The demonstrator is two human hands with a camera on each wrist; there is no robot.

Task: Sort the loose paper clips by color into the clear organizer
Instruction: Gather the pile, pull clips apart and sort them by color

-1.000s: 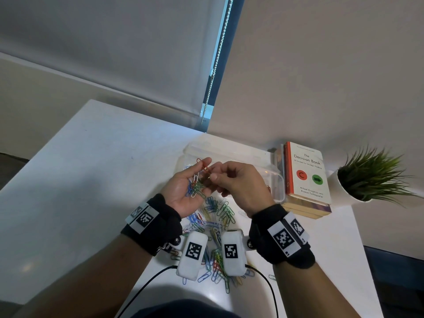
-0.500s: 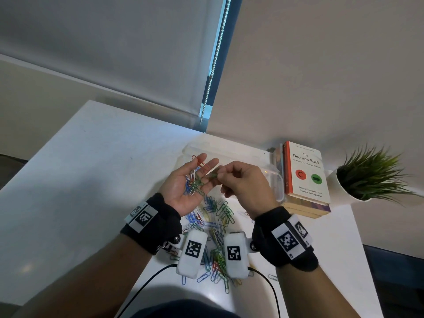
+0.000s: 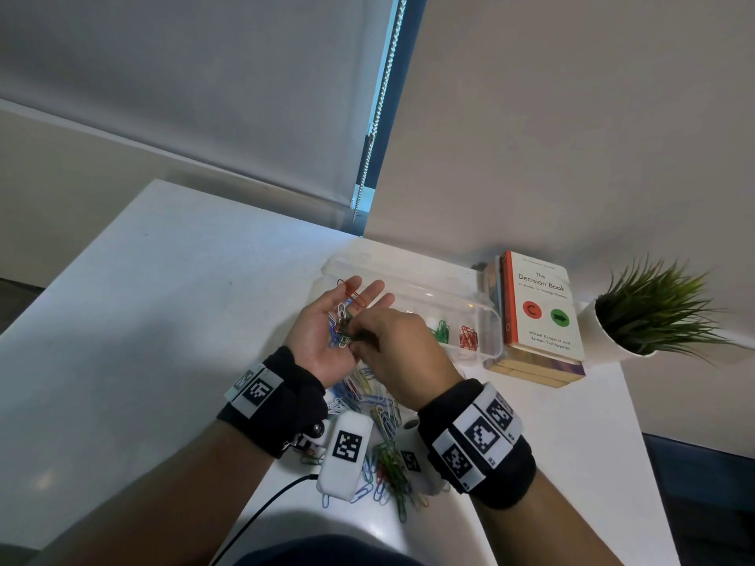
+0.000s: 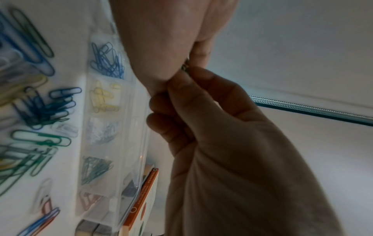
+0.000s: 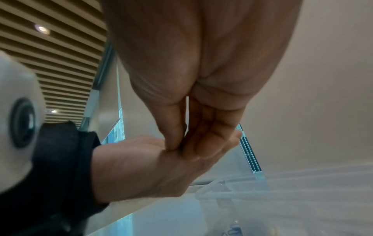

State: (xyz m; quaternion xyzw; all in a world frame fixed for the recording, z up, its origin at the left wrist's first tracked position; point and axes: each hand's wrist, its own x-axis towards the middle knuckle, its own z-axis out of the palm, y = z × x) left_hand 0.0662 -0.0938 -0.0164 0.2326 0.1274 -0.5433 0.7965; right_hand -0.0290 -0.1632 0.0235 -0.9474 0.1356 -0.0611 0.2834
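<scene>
My left hand [image 3: 327, 324] lies palm up above the table, fingers straight, carrying a small bunch of mixed clips [image 3: 342, 316] with a red one across its fingers. My right hand [image 3: 356, 335] reaches into that palm and pinches a dark green clip [image 4: 184, 67] between thumb and forefinger. The clear organizer [image 3: 486, 320] stands just beyond, lid open; green clips [image 3: 440, 332] and red clips [image 3: 468, 337] lie in separate compartments. The left wrist view also shows blue clips [image 4: 107, 62], yellow clips [image 4: 104, 97] and white ones in their own compartments. The loose pile [image 3: 384, 422] lies under my wrists.
A stack of books [image 3: 539, 308] sits right against the organizer's right end. A potted plant [image 3: 649, 316] stands at the table's far right corner. A black cable [image 3: 265, 508] runs off the near edge. The white table [image 3: 163, 320] stretches bare to the left.
My right hand has moved from beside the left fingertips down into the left palm. The left hand's fingers have straightened, and both hands sit slightly lower.
</scene>
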